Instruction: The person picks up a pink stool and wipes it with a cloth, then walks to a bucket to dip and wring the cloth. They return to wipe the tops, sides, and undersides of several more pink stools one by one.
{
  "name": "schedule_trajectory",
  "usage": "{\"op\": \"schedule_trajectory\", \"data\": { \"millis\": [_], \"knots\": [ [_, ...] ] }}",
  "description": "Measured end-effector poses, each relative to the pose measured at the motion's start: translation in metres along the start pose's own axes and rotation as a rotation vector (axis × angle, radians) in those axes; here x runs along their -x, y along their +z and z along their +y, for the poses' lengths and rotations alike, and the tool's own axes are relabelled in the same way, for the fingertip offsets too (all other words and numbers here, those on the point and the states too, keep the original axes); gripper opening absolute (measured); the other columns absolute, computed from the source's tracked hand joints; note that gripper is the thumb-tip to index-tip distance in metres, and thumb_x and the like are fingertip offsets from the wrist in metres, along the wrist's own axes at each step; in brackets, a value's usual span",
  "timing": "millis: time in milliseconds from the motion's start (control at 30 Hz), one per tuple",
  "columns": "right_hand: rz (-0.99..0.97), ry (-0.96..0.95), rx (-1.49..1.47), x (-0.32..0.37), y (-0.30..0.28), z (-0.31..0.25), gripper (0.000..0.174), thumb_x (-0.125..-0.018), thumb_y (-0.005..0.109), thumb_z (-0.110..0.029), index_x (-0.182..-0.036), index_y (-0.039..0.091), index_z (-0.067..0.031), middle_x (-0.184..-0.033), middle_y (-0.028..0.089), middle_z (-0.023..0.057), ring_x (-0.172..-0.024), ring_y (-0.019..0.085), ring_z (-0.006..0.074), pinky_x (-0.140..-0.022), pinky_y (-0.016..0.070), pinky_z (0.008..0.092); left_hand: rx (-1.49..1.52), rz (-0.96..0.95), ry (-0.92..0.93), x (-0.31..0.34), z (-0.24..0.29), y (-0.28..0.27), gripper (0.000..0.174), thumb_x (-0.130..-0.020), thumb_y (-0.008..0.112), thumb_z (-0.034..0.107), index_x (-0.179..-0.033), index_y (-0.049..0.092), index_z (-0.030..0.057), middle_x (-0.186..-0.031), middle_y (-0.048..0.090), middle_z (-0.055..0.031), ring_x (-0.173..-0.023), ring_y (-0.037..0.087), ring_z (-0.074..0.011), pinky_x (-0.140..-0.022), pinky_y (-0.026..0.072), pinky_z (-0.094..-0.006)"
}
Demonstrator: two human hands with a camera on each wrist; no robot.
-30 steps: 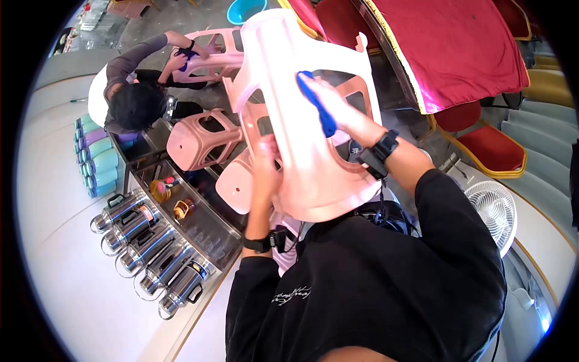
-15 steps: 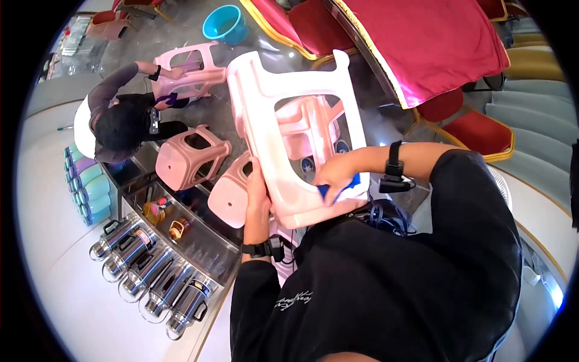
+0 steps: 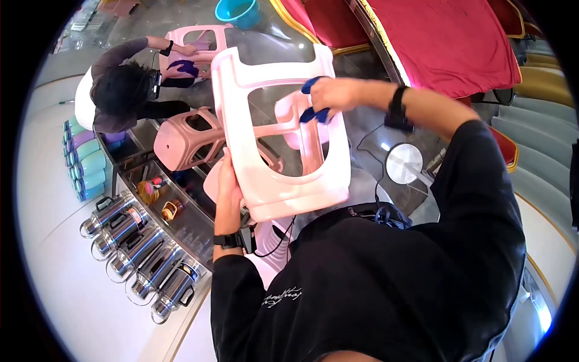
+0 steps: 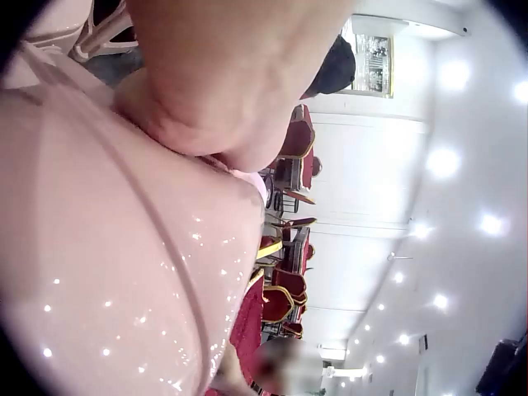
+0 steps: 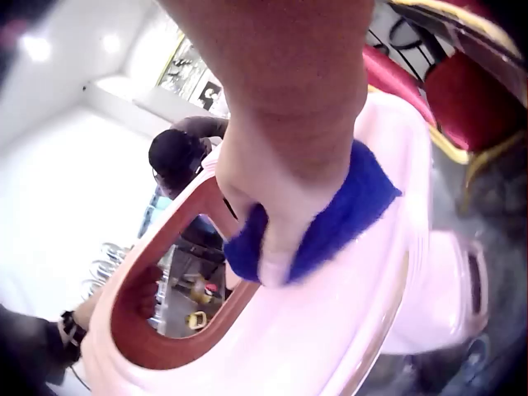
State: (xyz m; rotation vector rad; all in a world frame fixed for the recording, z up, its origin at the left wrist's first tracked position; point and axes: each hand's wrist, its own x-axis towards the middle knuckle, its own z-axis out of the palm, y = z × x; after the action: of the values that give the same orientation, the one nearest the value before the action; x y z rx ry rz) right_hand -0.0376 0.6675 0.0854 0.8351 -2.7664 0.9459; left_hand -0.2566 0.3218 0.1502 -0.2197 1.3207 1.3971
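A pink plastic stool (image 3: 295, 193) is held tilted in front of the body, one side with its large rounded opening facing up. My left hand (image 3: 228, 184) grips the stool's left edge near the seat end. In the right wrist view, left-hand fingers (image 5: 144, 293) show through the opening. My right hand (image 3: 335, 95) holds a blue cloth (image 5: 355, 206) bunched under its fingers against the right leg, beside the opening. Water drops glisten on the stool's surface (image 4: 107, 247) in the left wrist view.
More pink stools (image 3: 181, 145) stand at left, where another person (image 3: 120, 90) wipes one with a dark cloth. Steel flasks (image 3: 172, 289) line a counter beside a metal shelf. A teal basin (image 3: 238, 12), red-covered table (image 3: 446, 48) and white fan (image 3: 405, 163) are around.
The stool has turned, so a side with an opening faces up instead of a solid leg. My right hand moved the cloth toward the seat end, then up along the right leg.
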Motion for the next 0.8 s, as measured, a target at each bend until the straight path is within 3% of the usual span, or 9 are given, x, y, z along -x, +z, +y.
{"op": "schedule_trajectory", "data": {
  "millis": [133,200,300,333,500,600,633,700,800],
  "knots": [
    [0.679,0.554,0.18,-0.02,0.083,-0.112,0.027,-0.07,0.078,-0.022,-0.092,0.065,-0.0115,-0.084,0.06,0.0094,-0.088,0.06,0.0311,-0.083,0.045,0.0457,0.032,0.121,0.069,-0.005,-0.018,0.009,0.059,-0.108,0.043,0.051,-0.139,0.054,0.0019,-0.129,0.066,-0.0151,-0.117,0.065,-0.0281,-0.101,0.0543,-0.0447],
    [0.702,0.724,0.077,-0.036,0.102,-0.151,0.032,-0.071,0.081,-0.028,-0.094,0.068,-0.0099,-0.086,0.064,0.0102,-0.088,0.061,0.0332,-0.083,0.0454,0.0448,0.02,0.069,0.152,-0.026,-0.028,-0.002,0.062,-0.108,0.043,0.051,-0.14,0.053,-0.0007,-0.13,0.065,-0.016,-0.116,0.065,-0.0277,-0.1,0.0546,-0.0429],
    [0.888,1.019,-0.971,-0.052,0.087,-0.186,0.023,-0.099,0.067,-0.025,-0.102,0.068,-0.0018,-0.086,0.07,0.0086,-0.074,0.066,0.0201,-0.074,0.0544,0.0389,-0.141,0.15,0.205,-0.015,-0.025,0.018,0.064,-0.11,0.04,0.05,-0.14,0.052,-0.0056,-0.131,0.065,-0.0175,-0.115,0.066,-0.026,-0.099,0.0546,-0.0393],
    [1.185,1.051,-1.274,-0.05,0.071,-0.185,0.025,-0.105,0.059,-0.023,-0.107,0.066,0.0009,-0.086,0.069,0.0063,-0.07,0.065,0.0146,-0.07,0.0574,0.0337,-0.195,0.127,0.231,-0.013,-0.023,0.022,0.064,-0.11,0.04,0.05,-0.141,0.052,-0.005,-0.132,0.065,-0.0169,-0.116,0.065,-0.0255,-0.1,0.0543,-0.0393],
    [1.847,1.014,-1.675,0.031,0.04,-0.104,0.05,-0.106,0.046,-0.055,-0.116,0.059,-0.0073,-0.092,0.067,0.0101,-0.082,0.069,0.0208,-0.079,0.0609,0.0424,-0.292,0.072,0.273,0.007,0.0,0.019,0.062,-0.11,0.04,0.049,-0.139,0.054,-0.004,-0.128,0.067,-0.0145,-0.113,0.066,-0.0224,-0.097,0.0549,-0.0371],
    [1.749,1.081,-1.841,0.071,0.043,-0.045,0.06,-0.104,0.046,-0.06,-0.127,0.055,-0.0054,-0.102,0.066,0.0125,-0.098,0.067,0.0273,-0.095,0.0559,0.0493,-0.146,0.083,0.399,0.004,0.0,0.019,0.056,-0.111,0.04,0.046,-0.139,0.055,0.0003,-0.122,0.069,-0.009,-0.108,0.068,-0.0215,-0.094,0.0553,-0.0351],
    [1.597,0.748,-2.078,0.078,0.048,-0.032,0.06,-0.104,0.047,-0.057,-0.131,0.055,-0.0049,-0.109,0.068,0.0129,-0.101,0.068,0.0289,-0.097,0.0553,0.0461,-0.098,0.085,0.42,0.01,-0.001,0.029,0.053,-0.111,0.041,0.043,-0.142,0.053,0.0021,-0.123,0.069,-0.008,-0.109,0.067,-0.0218,-0.094,0.0551,-0.0348],
    [1.352,0.626,-2.181,0.048,0.004,-0.054,0.059,-0.104,0.05,-0.054,-0.137,0.055,-0.0049,-0.118,0.069,0.0131,-0.105,0.069,0.0275,-0.097,0.0556,0.0419,-0.102,0.124,0.399,0.006,0.005,0.016,0.048,-0.109,0.045,0.038,-0.143,0.051,0.0039,-0.11,0.069,-0.0095,-0.087,0.07,-0.0204,-0.075,0.0593,-0.0349],
    [1.33,0.347,-2.193,0.033,-0.013,-0.067,0.052,-0.102,0.062,-0.043,-0.135,0.059,-0.0036,-0.122,0.069,0.0123,-0.109,0.068,0.0217,-0.1,0.0532,0.0399,-0.007,-0.291,0.281,-0.02,0.014,-0.042,0.043,-0.107,0.05,0.038,-0.132,0.06,0.0048,-0.097,0.069,-0.0116,-0.078,0.069,-0.0202,-0.066,0.0567,-0.0336]
  ]
}}
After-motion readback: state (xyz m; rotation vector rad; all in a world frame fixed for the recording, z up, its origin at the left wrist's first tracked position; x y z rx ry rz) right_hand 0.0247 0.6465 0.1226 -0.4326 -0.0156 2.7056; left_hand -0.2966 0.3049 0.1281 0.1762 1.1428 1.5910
